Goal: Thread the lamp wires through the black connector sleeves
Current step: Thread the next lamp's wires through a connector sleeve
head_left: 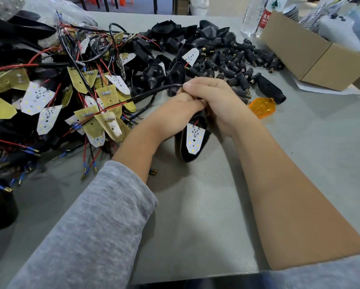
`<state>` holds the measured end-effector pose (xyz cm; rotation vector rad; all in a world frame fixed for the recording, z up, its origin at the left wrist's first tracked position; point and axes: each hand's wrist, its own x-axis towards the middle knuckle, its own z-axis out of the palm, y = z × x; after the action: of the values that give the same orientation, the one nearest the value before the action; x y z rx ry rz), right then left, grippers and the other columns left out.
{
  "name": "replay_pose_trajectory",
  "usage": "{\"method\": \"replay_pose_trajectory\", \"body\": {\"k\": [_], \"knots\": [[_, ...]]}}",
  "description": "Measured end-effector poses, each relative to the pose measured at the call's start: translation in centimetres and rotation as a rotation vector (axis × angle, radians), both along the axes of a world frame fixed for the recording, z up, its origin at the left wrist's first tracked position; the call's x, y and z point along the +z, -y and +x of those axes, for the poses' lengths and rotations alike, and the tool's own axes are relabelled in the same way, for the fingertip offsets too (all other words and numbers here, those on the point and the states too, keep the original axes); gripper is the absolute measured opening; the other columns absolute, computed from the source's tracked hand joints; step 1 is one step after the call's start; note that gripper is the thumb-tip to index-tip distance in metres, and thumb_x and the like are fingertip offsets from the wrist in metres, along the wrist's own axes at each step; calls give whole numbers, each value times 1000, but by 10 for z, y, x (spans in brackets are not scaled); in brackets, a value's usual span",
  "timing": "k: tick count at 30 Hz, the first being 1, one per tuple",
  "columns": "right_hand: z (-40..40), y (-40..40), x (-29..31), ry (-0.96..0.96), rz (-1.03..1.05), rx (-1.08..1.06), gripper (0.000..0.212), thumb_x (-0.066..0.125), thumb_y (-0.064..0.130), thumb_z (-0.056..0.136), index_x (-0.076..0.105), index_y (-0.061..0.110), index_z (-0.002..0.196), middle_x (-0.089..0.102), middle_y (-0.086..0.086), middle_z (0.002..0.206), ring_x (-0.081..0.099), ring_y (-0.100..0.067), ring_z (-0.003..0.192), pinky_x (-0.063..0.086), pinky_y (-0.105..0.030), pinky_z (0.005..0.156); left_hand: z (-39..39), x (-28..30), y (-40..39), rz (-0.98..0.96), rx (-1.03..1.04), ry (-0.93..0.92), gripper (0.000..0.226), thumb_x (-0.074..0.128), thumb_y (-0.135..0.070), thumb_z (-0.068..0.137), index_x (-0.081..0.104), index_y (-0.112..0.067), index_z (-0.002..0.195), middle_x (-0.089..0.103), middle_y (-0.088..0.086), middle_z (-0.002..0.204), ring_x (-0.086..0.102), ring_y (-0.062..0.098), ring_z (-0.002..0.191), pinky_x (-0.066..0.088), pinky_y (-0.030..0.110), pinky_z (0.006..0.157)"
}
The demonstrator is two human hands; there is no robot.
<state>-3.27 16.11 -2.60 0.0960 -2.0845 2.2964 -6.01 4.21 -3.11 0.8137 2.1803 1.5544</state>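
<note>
1. The right hand (214,94) is curled tightly around a black wire (152,93) and the top of a black lamp housing (192,140); the grip is closed on them.
2. The left hand (178,110) is closed too, with its fingers tucked under the right hand on the same housing.
3. A white LED board (194,138) is seen inside the housing, which hangs just above the grey surface (206,205).
4. The black connector sleeves (237,63) are piled behind the hands.
5. A tangle of wired boards (70,94) is crowded at the left; a cardboard box (312,55) is placed at the far right.
6. Bare surface is left near the front edge.
</note>
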Motion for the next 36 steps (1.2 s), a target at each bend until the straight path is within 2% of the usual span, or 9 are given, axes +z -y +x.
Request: {"method": "replay_pose_trajectory", "body": {"k": [8, 13, 16, 19, 24, 28, 31, 33, 36], "knots": [[-1, 5, -4, -64, -143, -4, 20, 47, 7, 99, 60, 3, 84, 60, -6, 76, 58, -14, 71, 49, -23, 71, 3, 2, 2, 26, 21, 42, 18, 44, -15, 102, 62, -15, 105, 65, -7, 98, 60, -3, 91, 43, 4, 76], [-6, 9, -8, -93, -76, -242, 24, 52, 9, 98, 63, 7, 78, 53, 0, 67, 47, -13, 67, 42, -24, 67, 4, -2, -2, 40, 104, 10, 28, 45, -19, 102, 64, -6, 86, 61, -4, 81, 55, -6, 67, 39, 4, 65], [-9, 8, -8, -108, -73, -377, 23, 52, 11, 99, 64, 10, 80, 54, 4, 63, 49, -14, 67, 44, -27, 68, -1, -7, -3, 29, 187, -3, 39, 48, -25, 100, 62, 10, 91, 54, 6, 77, 49, 12, 72, 39, 28, 72], [-9, 2, -9, -99, -146, -490, 24, 49, 14, 102, 60, 10, 81, 43, 3, 55, 44, -12, 53, 41, -23, 55, -6, -6, -2, 132, 332, 115, 27, 50, -25, 99, 66, -5, 91, 58, -3, 60, 52, 9, 51, 44, 22, 51], [-9, -1, -11, -77, -118, -562, 25, 47, 18, 103, 58, 12, 81, 37, 5, 50, 39, -12, 46, 35, -23, 50, -14, -5, -3, 348, 506, 279, 10, 50, -14, 97, 56, -13, 105, 59, 5, 93, 58, 10, 70, 58, 27, 66], [-5, -3, -5, -61, -210, -434, 25, 46, 18, 104, 57, 10, 83, 33, 6, 49, 37, -10, 44, 32, -24, 50, -20, -9, 1, 337, 606, 236, 15, 50, -11, 93, 56, -23, 101, 54, -5, 78, 53, 2, 59, 54, 31, 81], [0, 2, -1, -58, -90, -194, 23, 45, 15, 103, 58, 8, 86, 31, 4, 51, 34, -10, 42, 32, -22, 47, -18, -9, 1, 225, 582, 112, 25, 48, -11, 94, 56, -17, 116, 59, -6, 87, 61, 9, 79, 54, 33, 91], [2, 8, 2, -75, -13, -44, 22, 45, 14, 103, 58, 9, 86, 32, 5, 50, 34, -11, 42, 32, -21, 47, -16, -10, 2, 167, 540, 68, 23, 47, -10, 92, 60, -15, 110, 66, 4, 101, 64, 25, 99, 50, 47, 98], [3, 16, 5, -97, -114, 67, 23, 43, 14, 103, 57, 9, 86, 32, 6, 49, 34, -9, 41, 32, -19, 45, -15, -10, 4, 186, 487, 112, 26, 46, -7, 87, 63, -12, 105, 67, 20, 96, 63, 35, 92, 49, 59, 94]]}}
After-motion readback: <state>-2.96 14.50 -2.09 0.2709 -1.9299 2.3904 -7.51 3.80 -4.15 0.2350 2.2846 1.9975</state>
